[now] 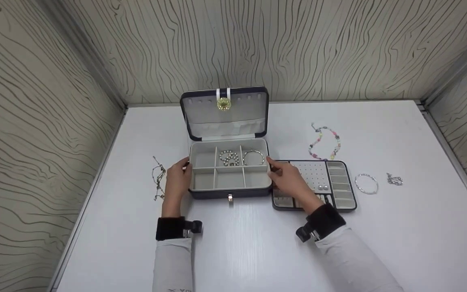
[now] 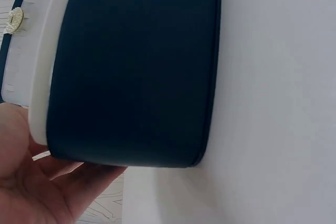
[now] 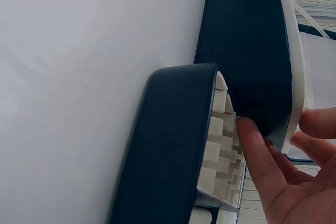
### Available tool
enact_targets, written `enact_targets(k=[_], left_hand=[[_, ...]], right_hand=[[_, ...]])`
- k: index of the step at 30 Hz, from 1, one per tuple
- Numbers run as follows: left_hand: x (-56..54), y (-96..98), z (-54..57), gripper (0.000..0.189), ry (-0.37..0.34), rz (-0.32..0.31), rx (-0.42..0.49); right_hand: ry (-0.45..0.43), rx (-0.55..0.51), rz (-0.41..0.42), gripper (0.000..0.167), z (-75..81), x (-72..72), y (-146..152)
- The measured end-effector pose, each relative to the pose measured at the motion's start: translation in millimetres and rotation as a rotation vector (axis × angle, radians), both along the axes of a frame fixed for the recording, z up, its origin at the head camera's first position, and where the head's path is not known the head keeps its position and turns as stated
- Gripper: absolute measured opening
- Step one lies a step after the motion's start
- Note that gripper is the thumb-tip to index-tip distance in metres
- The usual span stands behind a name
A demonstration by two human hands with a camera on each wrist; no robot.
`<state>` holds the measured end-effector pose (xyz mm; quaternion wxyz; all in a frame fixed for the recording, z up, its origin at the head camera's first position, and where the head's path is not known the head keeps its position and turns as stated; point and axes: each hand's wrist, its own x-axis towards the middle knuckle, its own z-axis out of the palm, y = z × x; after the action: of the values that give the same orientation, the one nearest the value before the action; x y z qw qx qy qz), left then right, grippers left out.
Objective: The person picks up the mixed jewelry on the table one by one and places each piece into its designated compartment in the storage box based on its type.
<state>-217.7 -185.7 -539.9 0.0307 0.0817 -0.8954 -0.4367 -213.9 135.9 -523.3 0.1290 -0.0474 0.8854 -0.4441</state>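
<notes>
An open dark-blue jewelry box (image 1: 209,194) with a pale, divided inside stands mid-table in the head view, its lid (image 1: 205,115) raised. My left hand (image 1: 178,180) grips its left side, thumb at the rim. From the opposite side my right hand (image 1: 292,180) holds the box wall, thumb over the rim and fingers spread along the outside in the right wrist view. Inside, a beaded strand (image 1: 229,152) lies in the back middle compartment and a round bracelet (image 1: 253,150) in the back right one. My right hand reaches over a jewelry tray (image 1: 310,174).
Two pearl-like studs (image 1: 322,187) sit on the tray. Behind it lies a colourful beaded bracelet (image 1: 318,140). To the right are a silver bracelet (image 1: 366,175) and a bunched chain (image 1: 395,179); left of my left hand, a dark thin chain (image 1: 160,178). Patterned panels (image 1: 237,48) border the table.
</notes>
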Motion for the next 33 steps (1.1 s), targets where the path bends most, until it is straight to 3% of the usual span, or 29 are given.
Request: enact_targets(k=[11, 19, 25, 33], left_hand=[[-1.5, -3.1, -1.5, 0.036, -0.005, 0.004, 0.072], [-2.4, -5.7, -2.4, 0.036, -0.020, 0.004, 0.084], [-1.2, -6.9, -1.4, 0.037, -0.037, 0.005, 0.078], [-0.7, -6.9, 1.6, 0.038, -0.053, 0.004, 0.078]], right_hand=[[-0.014, -0.013, 0.062, 0.057, -0.3, 4.9, 7.5], [0.043, -0.027, 0.124, 0.060, 11.3, 3.2, 29.0], [0.055, -0.021, 0.072, 0.056, 25.2, -8.7, 56.1], [0.058, 0.104, -0.012, 0.055, 45.6, -28.8, 101.9]])
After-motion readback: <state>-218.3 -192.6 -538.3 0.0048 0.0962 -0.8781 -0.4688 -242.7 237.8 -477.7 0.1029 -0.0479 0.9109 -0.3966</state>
